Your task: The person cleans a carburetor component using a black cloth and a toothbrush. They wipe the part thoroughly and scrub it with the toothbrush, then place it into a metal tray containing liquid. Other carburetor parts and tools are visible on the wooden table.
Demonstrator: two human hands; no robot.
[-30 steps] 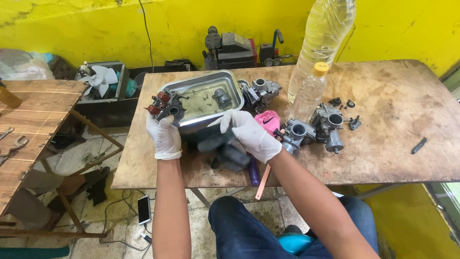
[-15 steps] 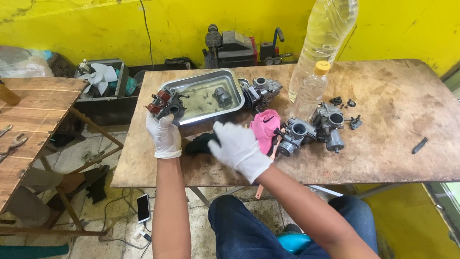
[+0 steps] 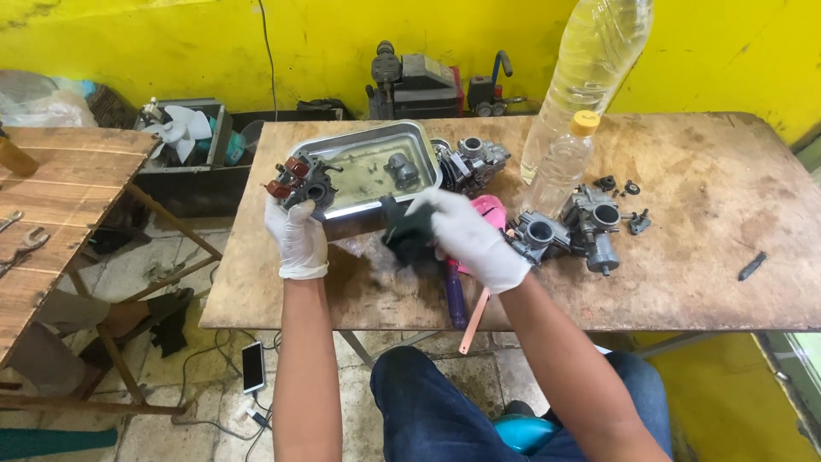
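- Two white-gloved hands work at a worn wooden table (image 3: 701, 282): the left hand (image 3: 297, 235) grips one carburetor body with red parts (image 3: 299, 181), lifted at the metal tray's 9 o'clock corner.
- One dark rag (image 3: 408, 231) is clutched in the right hand (image 3: 469, 235), at the metal tray (image 3: 410, 137)'s 5 o'clock edge.
- Three more carburetors: one (image 3: 475, 161) at the tray's 3 o'clock, two (image 3: 569, 227) beside two clear bottles (image 3: 560, 167).
- One pink cloth (image 3: 487, 205) and two brush handles (image 3: 455, 295) overhang the near edge.
- Open tabletop lies toward 3 o'clock.

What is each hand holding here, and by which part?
Left hand grips a carburetor by its lower body. Right hand clutches a dark cloth by its bunched end.
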